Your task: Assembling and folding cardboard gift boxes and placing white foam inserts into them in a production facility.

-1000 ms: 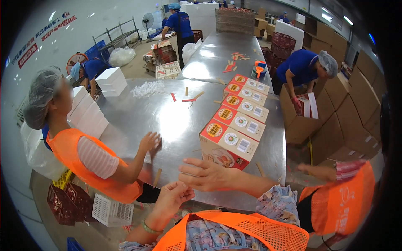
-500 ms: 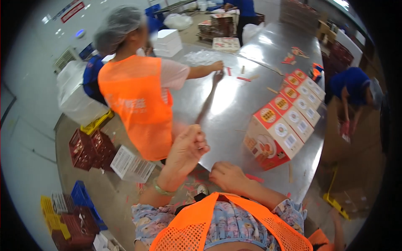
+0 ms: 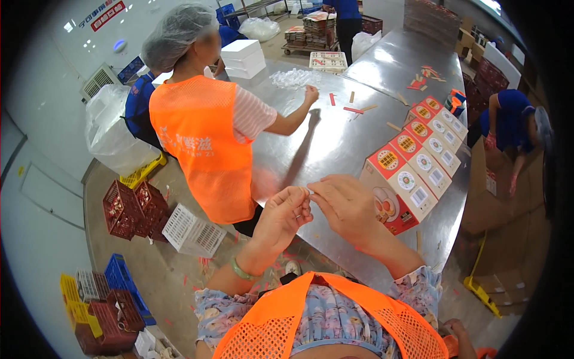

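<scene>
Bare right hand [image 3: 345, 206] now raised beside bare left hand [image 3: 280, 216], both pinched on small whitish piece [image 3: 310, 191], mostly finger-hidden.

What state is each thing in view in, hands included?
Left hand, pinched on a small white piece.
Right hand, pinched on the same piece.
Red-and-tan cartons, closed on visible sides, set in a row.
Metal table, partly strewn with red and tan strips.
White boxes, stacked.
Whitish pieces, loosely heaped.
Green bracelet, worn on the left wrist.
</scene>
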Demonstrator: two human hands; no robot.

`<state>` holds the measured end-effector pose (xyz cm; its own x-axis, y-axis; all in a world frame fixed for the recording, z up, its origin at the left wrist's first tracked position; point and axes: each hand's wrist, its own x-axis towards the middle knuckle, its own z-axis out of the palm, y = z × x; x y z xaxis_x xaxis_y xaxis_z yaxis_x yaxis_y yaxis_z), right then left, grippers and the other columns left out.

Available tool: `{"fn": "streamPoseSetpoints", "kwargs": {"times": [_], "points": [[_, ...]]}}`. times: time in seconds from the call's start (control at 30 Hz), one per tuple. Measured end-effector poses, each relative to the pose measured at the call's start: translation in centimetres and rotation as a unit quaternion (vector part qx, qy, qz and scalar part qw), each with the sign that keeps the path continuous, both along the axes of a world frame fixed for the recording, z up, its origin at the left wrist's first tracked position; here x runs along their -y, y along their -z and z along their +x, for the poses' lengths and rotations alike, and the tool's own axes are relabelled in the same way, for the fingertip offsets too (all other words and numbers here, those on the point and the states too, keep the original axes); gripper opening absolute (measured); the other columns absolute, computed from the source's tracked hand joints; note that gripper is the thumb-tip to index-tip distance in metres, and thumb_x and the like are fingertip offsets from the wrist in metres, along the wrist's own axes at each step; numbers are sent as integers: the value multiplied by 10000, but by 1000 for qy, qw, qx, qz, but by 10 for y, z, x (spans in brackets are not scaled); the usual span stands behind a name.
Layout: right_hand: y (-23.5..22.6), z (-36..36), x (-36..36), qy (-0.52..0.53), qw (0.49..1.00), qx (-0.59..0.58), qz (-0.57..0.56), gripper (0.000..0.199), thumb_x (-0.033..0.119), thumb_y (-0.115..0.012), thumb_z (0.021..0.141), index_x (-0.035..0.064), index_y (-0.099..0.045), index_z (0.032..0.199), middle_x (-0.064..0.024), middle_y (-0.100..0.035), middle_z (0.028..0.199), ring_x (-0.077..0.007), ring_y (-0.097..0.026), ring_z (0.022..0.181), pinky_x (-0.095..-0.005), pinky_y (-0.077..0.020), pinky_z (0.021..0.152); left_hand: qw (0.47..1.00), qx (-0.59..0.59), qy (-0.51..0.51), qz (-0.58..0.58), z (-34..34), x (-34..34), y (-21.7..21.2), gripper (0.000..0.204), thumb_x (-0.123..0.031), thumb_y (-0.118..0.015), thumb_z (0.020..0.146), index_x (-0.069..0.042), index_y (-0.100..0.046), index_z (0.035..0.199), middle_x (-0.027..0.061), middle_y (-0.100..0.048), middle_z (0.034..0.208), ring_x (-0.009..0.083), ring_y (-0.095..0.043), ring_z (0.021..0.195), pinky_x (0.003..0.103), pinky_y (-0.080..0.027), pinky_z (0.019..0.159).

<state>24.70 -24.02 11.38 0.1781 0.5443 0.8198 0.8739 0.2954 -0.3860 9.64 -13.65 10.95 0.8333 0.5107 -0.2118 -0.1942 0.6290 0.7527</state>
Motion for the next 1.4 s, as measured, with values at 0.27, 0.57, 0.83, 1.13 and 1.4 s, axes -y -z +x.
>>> {"fn": "streamPoseSetpoints", "kwargs": {"times": [0.27,0.57,0.83,1.13,1.4], "points": [[17,3,15,-7,994,98,-47,188,74,-657,754,29,-658,937,-108,-638,860,-288,-653,920,-385,-533,794,993,-94,4,77,-8,6,10,154,-199,-633,1004,-58,-650,945,8,-615,813,107,-591,741,277,-506,704],[38,1,34,36,986,155,-45,211,116,-640,733,16,-627,919,-91,-584,826,-268,-637,915,-370,-516,773,992,-91,45,-75,-2,19,31,133,-200,-647,994,-86,-641,925,5,-641,829,115,-613,750,306,-540,718],[46,10,65,112,976,170,-74,155,140,-642,747,45,-587,856,-71,-548,801,-238,-602,834,-339,-499,740,987,-110,87,-82,22,38,36,123,-171,-635,999,-55,-618,960,24,-594,850,130,-585,744,311,-540,728],[105,9,123,122,981,-38,-148,163,203,-686,840,79,-661,943,-70,-626,820,-277,-636,779,-373,-511,671,977,-128,172,-17,53,58,68,235,-297,-570,1038,-70,-606,1090,49,-620,990,178,-624,943,367,-532,872],[194,-3,167,244,889,-340,-188,786,166,-842,762,43,-400,1400,-175,-555,1250,-347,-595,1100,-446,-525,836,945,-242,72,206,97,12,145,829,-613,-515,988,-245,-126,1621,188,-214,1629,413,-209,1492,563,-254,1163]]}}
